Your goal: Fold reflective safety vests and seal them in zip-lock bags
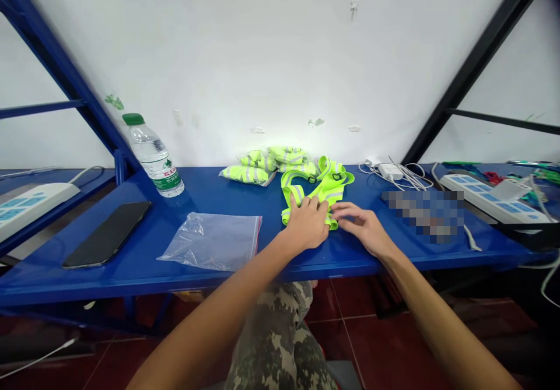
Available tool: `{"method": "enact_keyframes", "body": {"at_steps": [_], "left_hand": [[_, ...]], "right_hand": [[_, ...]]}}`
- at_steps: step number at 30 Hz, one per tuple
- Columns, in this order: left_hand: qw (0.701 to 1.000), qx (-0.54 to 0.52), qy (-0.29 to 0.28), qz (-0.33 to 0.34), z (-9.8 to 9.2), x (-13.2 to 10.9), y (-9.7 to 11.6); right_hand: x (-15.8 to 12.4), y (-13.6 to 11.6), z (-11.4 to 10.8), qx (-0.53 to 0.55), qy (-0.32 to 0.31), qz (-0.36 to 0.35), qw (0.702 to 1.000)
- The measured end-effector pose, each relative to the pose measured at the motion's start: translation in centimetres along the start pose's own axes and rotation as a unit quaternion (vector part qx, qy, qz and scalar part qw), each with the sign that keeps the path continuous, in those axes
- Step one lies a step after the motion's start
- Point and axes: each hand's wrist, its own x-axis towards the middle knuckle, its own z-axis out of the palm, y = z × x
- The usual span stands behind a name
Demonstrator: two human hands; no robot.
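Note:
A neon yellow reflective strap vest (321, 187) lies loosely on the blue shelf (210, 195). My left hand (307, 224) rests on its near end, fingers bent and pressing the fabric down. Just to the right, my right hand (364, 225) touches the same end with fingers stretched toward the left. Behind the vest sits a small pile of packed yellow vests in clear bags (266, 164). An empty clear zip bag (213, 241) lies flat to the left of my hands.
A water bottle with a green cap (153, 155) stands at the back left; a black phone (107, 234) lies near the front left. White power strips (492, 197) (30, 201) and chargers with cables (391, 172) sit at the sides. Slanted frame bars flank the shelf.

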Motion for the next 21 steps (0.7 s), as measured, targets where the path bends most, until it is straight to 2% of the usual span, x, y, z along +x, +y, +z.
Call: {"method": "enact_keyframes", "body": {"at_steps": [2, 4, 9, 12, 14, 16, 18, 19, 21], "left_hand": [[0.999, 0.033, 0.016, 0.013, 0.0, 0.2, 0.5], [0.997, 0.061, 0.025, 0.043, 0.0, 0.6, 0.8], [0.988, 0.052, -0.010, 0.146, 0.4, 1.3, 0.2], [0.984, 0.029, -0.026, 0.173, 0.7, 1.4, -0.4], [0.986, 0.014, -0.025, 0.167, 0.7, 1.3, -0.5], [0.987, -0.003, -0.027, 0.159, 0.6, 1.3, -0.4], [0.988, -0.020, -0.037, 0.149, 0.5, 1.2, -0.2], [0.988, -0.028, -0.044, 0.145, 0.5, 1.2, 0.0], [0.988, -0.038, -0.055, 0.139, 0.4, 1.1, 0.2]], "right_hand": [[0.5, 0.3, -0.3, 0.117, 0.076, 0.084, 0.987], [1.0, 0.4, -0.3, 0.175, 0.113, 0.146, 0.967], [2.0, 0.1, -0.2, 0.164, 0.097, 0.182, 0.965], [2.6, 0.4, -0.7, 0.150, 0.070, 0.196, 0.967], [3.6, 1.1, -1.3, 0.088, 0.091, 0.190, 0.974], [5.3, 2.0, -2.1, -0.048, 0.171, 0.156, 0.972], [7.7, 2.9, -2.7, -0.187, 0.266, 0.119, 0.938], [8.9, 3.3, -2.8, -0.217, 0.293, 0.114, 0.924], [11.4, 3.9, -2.6, -0.192, 0.286, 0.123, 0.931]]}}
